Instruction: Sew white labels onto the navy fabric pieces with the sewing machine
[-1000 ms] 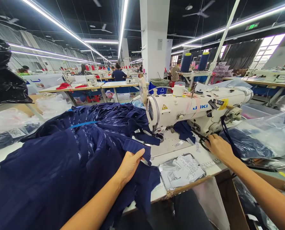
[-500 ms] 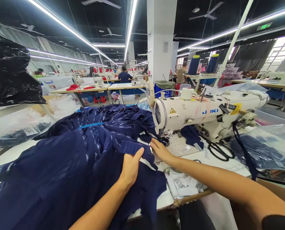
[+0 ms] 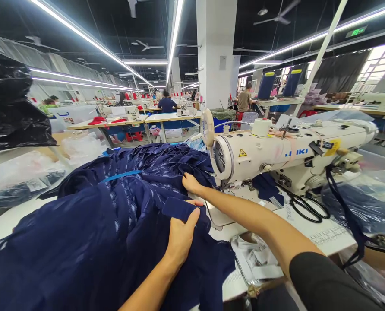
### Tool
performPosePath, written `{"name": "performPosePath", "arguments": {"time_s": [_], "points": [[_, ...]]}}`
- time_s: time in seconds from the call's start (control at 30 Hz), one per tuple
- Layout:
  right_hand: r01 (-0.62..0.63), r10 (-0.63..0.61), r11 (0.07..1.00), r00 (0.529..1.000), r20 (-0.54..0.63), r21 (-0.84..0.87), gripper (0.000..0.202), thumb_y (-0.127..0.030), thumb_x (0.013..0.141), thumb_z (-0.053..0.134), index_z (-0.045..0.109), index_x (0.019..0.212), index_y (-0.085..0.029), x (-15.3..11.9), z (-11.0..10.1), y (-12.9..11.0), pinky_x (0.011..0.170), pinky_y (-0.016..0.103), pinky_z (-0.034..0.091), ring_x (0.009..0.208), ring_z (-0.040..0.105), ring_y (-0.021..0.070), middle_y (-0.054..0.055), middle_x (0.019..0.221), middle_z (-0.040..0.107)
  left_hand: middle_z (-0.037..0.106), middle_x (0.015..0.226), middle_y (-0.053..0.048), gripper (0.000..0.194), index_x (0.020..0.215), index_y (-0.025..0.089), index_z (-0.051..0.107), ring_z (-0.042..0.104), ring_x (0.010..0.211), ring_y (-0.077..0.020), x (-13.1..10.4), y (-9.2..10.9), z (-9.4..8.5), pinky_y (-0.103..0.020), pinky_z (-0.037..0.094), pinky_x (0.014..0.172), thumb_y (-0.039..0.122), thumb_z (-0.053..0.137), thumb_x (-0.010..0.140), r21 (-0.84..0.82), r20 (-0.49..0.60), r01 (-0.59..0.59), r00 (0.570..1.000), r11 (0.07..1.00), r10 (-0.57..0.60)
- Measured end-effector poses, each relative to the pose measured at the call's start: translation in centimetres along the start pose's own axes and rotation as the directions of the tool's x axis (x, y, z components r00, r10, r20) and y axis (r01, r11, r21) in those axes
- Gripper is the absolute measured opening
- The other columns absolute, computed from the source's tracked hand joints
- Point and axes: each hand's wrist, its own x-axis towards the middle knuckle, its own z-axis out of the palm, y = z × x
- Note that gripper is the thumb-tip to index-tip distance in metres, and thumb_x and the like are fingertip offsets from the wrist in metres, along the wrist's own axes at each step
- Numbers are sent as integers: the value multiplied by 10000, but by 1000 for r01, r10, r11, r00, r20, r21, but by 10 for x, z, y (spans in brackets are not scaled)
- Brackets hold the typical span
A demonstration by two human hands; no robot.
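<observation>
Navy blue cloth garments with pale scalloped trim (image 3: 92,229): piled in a broad, folded heap on the white desk (image 3: 331,237), left of and in front of the sewing machine; part of the cloth hangs over the near edge.

Left hand (image 3: 180,236): closed on a flat navy fabric band (image 3: 178,209) at the near right side of the heap, thumb on top.

Right hand (image 3: 191,183): farther back, arm crossing in front of the machine; fingertips bent onto the cloth near the needle end. Whether they pinch a fold cannot be told. Hands apart, the right beyond the left.

Bright blue narrow strip (image 3: 121,176): lies across the top of the heap.

White JUKI sewing machine (image 3: 260,152): stands on the desk; a small navy cloth scrap (image 3: 266,186) lies beneath its arm. Black-handled scissors (image 3: 309,208) rest just beside its base, on the near side.

Clear shallow tray of white printed labels (image 3: 255,257): near edge of desk, partly hidden by the right forearm.

Dark narrow strap (image 3: 343,211): hangs from the machine's right end, in front of a clear plastic bag with navy contents (image 3: 361,207).
</observation>
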Motion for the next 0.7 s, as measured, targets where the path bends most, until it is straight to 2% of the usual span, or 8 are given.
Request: {"name": "performPosePath", "arguments": {"time_s": [0.17,0.23,0.37,0.43,0.5,0.53,0.6,0.7], "points": [[102,-99,994,991,88,-30,253,-147,847,375,570,1008,-138,-82,-47,29,858,276,392,1005,537,164,72,1049,612,642,850,-53,162,752,160,620,573,864,-187,-6,9,3,-307,431,807,266,498,763,189,264,-212,951,959,158],[250,-234,964,961,150,-94,261,-142,858,340,583,954,-145,-129,-72,42,802,269,415,915,569,151,60,966,634,645,819,-58,200,732,159,620,581,820,-182,-9,8,7,-300,444,775,279,467,781,236,374,-262,913,936,161],[589,-565,678,801,201,-441,276,-165,857,340,576,715,-146,-213,-114,56,583,269,415,594,544,147,40,620,591,638,749,-50,196,779,165,597,579,731,-183,-11,4,23,-296,450,689,294,451,790,505,501,-354,863,787,67],[732,-726,461,637,261,-502,254,-148,858,334,579,792,-129,-237,-123,57,560,271,415,598,544,147,76,696,615,623,684,-43,171,818,169,587,572,697,-194,-9,3,36,-299,437,657,269,452,787,675,560,-468,828,570,18],[753,-791,323,547,274,-573,271,-115,856,318,542,1004,-89,-246,-124,58,577,276,440,675,572,156,156,926,625,609,618,-36,159,839,168,581,576,659,-200,-6,3,52,-313,426,670,231,446,783,741,627,-581,778,337,-39],[718,-786,304,561,261,-626,312,-93,845,312,494,1098,-68,-245,-122,59,574,280,451,691,580,161,190,1022,598,608,600,-37,159,839,163,582,583,643,-203,-4,3,61,-326,422,687,211,441,781,740,658,-626,750,245,-70],[585,-713,335,670,207,-738,400,-51,806,320,412,1194,-31,-236,-117,63,552,290,466,676,589,172,231,1106,552,627,613,-60,173,818,148,591,599,645,-212,0,2,75,-348,411,724,170,425,776,716,698,-686,706,129,-119],[404,-556,419,822,123,-813,462,-13,748,376,399,1210,-10,-213,-111,68,601,295,491,724,604,192,226,1100,552,656,692,-108,205,808,122,608,616,693,-230,5,-2,86,-359,404,745,153,407,777,731,681,-678,719,77,-138]]}}
